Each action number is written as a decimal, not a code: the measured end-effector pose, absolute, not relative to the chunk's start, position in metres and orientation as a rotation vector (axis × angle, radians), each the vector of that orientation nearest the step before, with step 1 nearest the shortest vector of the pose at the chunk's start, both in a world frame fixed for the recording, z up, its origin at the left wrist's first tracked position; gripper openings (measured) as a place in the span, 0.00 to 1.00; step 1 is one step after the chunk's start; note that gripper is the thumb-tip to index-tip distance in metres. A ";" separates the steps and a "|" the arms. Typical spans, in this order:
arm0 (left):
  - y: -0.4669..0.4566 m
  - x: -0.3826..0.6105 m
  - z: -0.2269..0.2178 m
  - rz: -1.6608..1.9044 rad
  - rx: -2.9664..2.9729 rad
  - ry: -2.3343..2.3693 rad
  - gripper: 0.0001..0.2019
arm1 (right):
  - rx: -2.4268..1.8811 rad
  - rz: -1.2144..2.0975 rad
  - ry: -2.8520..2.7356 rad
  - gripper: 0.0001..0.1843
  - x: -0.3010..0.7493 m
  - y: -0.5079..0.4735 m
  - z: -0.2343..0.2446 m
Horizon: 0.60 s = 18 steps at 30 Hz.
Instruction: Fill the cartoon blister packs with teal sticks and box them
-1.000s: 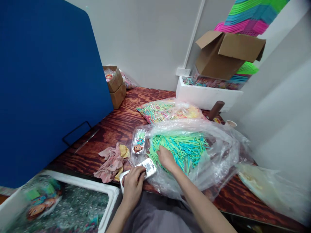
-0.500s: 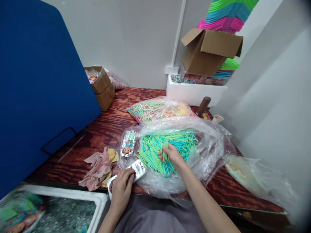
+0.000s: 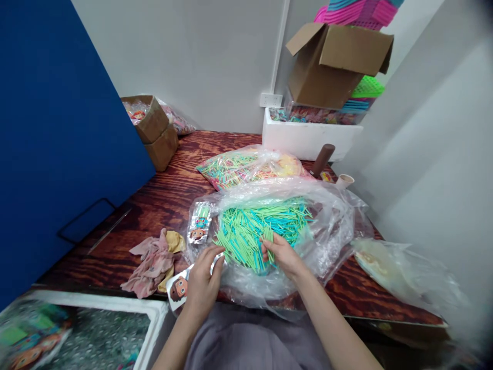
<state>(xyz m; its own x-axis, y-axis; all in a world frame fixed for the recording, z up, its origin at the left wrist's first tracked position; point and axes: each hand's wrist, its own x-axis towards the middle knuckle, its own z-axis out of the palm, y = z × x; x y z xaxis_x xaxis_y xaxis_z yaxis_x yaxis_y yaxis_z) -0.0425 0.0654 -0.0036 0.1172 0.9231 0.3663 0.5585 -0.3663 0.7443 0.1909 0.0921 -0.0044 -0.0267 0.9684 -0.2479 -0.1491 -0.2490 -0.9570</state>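
My left hand [image 3: 202,280] grips a small foil packet [image 3: 177,289] printed with a cartoon face, at the table's near edge. My right hand [image 3: 280,252] pinches a few green sticks [image 3: 268,237] and lifts them off the heap of green and blue sticks [image 3: 262,226], which lies in an opened clear plastic bag [image 3: 331,226]. A second foil packet [image 3: 198,224] lies flat just left of the bag.
A bag of mixed-colour sticks [image 3: 246,167] lies behind. Pink and yellow rags [image 3: 154,262] sit to the left. A blue panel [image 3: 57,133] stands at left, cardboard boxes [image 3: 154,131] beyond it. White foam boxes [image 3: 308,139] [image 3: 127,308] stand at back and near-left. Another clear bag [image 3: 400,277] lies at right.
My right hand gathered a few green sticks from the heap and drew them toward me. My left hand turned the packet so its printed face shows. The view shifted slightly.
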 end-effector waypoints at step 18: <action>0.020 0.061 -0.012 0.648 2.629 0.835 0.33 | -1.337 1.066 -1.096 0.19 0.176 -0.005 -0.065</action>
<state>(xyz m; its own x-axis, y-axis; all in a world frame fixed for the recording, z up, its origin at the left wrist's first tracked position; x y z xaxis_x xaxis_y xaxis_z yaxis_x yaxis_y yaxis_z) 0.0609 0.0202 -0.0122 0.7284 0.6031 0.3250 0.4646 -0.7835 0.4126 0.1759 -0.0049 -0.0646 0.1818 0.9832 -0.0153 0.0429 -0.0235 -0.9988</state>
